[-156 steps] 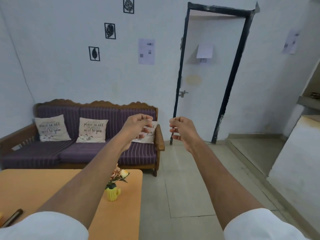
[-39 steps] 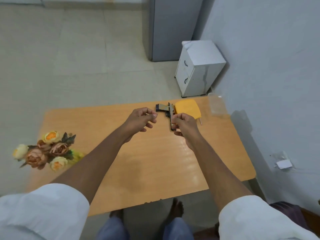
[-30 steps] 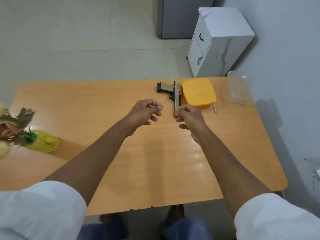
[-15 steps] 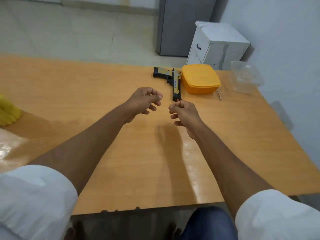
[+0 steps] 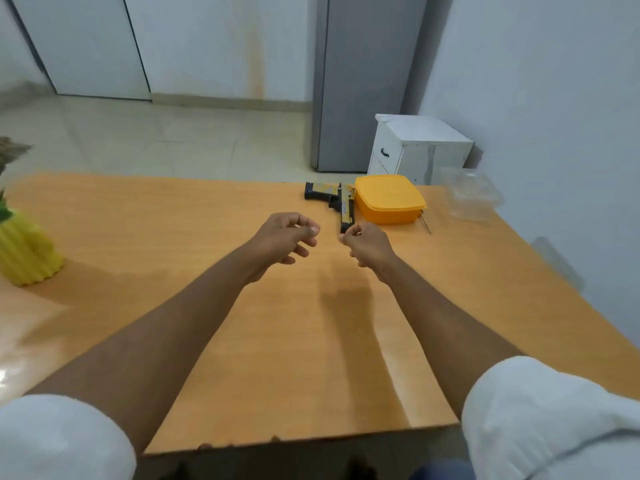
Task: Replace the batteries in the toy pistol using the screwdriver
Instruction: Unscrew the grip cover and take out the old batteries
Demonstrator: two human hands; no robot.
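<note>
Toy pistol [image 5: 341, 204], black with yellow panels, lies flat on the far part of the orange bench [image 5: 294, 323], its grip pointing left and its barrel running toward the near side. Its near end sits just beyond the right hand [image 5: 369, 245], almost touching the knuckles in this view, though whether they actually touch cannot be told. That hand hovers above the bench with its fingers curled in toward the thumb, and nothing can be seen in them. The left hand [image 5: 282, 242] hangs at the same height just left of it, a small gap between the two, its fingers loosely bent and holding nothing; the pistol lies to its far right, clear of it.

Touching the pistol's right side is a yellow lidded box [image 5: 389, 199]. At that box's near right corner a thin metal shaft, apparently the screwdriver [image 5: 425, 223], lies on the bench, most of it hidden behind the box. Further right, near the bench's far corner, stands a clear plastic container [image 5: 471, 197].

A ribbed yellow vase [image 5: 26, 254] stands at the left edge. Beyond the bench are a white drawer cabinet [image 5: 420, 147] against the wall and a grey cupboard [image 5: 363, 81] beside it.
</note>
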